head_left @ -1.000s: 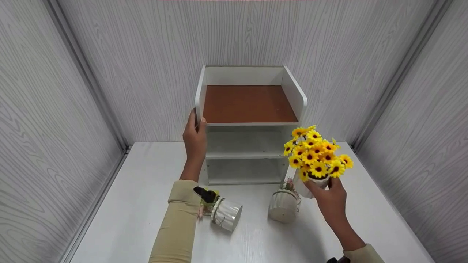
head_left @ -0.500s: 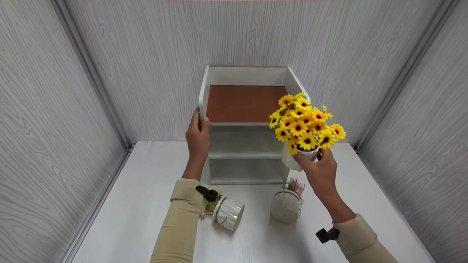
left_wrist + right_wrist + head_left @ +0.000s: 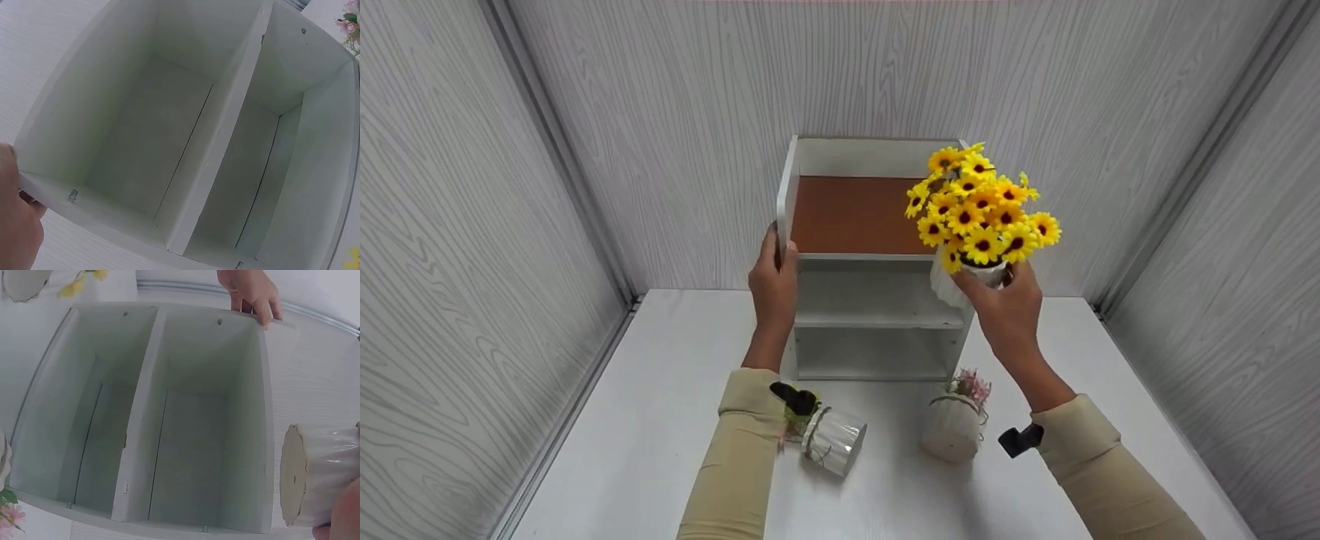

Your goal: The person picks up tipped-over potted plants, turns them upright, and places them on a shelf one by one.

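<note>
A white shelf unit [image 3: 877,292] with a brown top board [image 3: 847,214] stands against the back wall. My left hand [image 3: 774,289] grips its left side panel near the top, thumb in front and fingers behind; the left wrist view shows that hand [image 3: 19,219] at the panel's edge. With my right hand [image 3: 1009,307] I hold a white ribbed flower pot [image 3: 949,281] full of yellow sunflowers [image 3: 982,210], raised in front of the shelf's upper right corner. The right wrist view shows this pot's flat underside [image 3: 293,475] beside the top of the unit.
Two more white flower pots are on the white table [image 3: 660,420]: one [image 3: 836,441] lies on its side, front left of the shelf; the other [image 3: 952,427], with pink flowers [image 3: 975,386], is tipped near the right. Grey wood-grain walls [image 3: 877,67] enclose the table.
My right hand has lifted the sunflower pot up and slightly left, from beside the lower shelves to the top board's height. The left hand keeps its grip on the panel.
</note>
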Available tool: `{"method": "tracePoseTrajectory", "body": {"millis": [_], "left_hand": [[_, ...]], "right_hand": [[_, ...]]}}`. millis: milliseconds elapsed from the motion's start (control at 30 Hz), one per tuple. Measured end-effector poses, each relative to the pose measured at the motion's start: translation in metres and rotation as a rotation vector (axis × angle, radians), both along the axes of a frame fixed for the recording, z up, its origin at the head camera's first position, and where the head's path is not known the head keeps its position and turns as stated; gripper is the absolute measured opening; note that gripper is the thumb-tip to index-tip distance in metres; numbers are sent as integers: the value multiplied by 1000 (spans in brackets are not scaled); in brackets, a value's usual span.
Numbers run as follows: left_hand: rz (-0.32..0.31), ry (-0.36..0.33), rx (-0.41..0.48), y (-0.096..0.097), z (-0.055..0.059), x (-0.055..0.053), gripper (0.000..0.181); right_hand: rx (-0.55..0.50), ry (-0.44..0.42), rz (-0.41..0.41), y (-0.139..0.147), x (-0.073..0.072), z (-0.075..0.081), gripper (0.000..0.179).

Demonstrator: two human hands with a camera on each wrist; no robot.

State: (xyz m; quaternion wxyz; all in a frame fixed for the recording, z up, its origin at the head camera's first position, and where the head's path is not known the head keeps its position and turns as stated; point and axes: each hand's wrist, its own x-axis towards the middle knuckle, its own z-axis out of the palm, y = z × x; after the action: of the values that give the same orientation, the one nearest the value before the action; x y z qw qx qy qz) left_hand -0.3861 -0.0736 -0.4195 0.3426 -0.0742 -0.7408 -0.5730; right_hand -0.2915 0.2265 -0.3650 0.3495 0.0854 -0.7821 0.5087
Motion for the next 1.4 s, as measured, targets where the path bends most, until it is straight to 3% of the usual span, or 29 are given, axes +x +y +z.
{"method": "tracePoseTrajectory", "body": {"millis": [267,433,567,867,1100,1400], "left_hand": [[36,-7,-18,1,-1,2,54],[43,12,17,2,3,3,51],[47,-3,41,4,7,5,49],[30,-17,51,3,10,5,48],[26,-28,41,3,9,5,49],[18,-19,28,3,6,5,50]], "right_hand": [[-56,-5,-4,-22,8,19,63],[-67,-14,-14,-31,1,25,61],[-80,-20,-25,-35,-8,28,61],[-98,-34,-43,-26,-45,14,69],[-131,-80,-56,-26,-60,15,90],[-158,-69,-90,-30,-72,12,87]]}}
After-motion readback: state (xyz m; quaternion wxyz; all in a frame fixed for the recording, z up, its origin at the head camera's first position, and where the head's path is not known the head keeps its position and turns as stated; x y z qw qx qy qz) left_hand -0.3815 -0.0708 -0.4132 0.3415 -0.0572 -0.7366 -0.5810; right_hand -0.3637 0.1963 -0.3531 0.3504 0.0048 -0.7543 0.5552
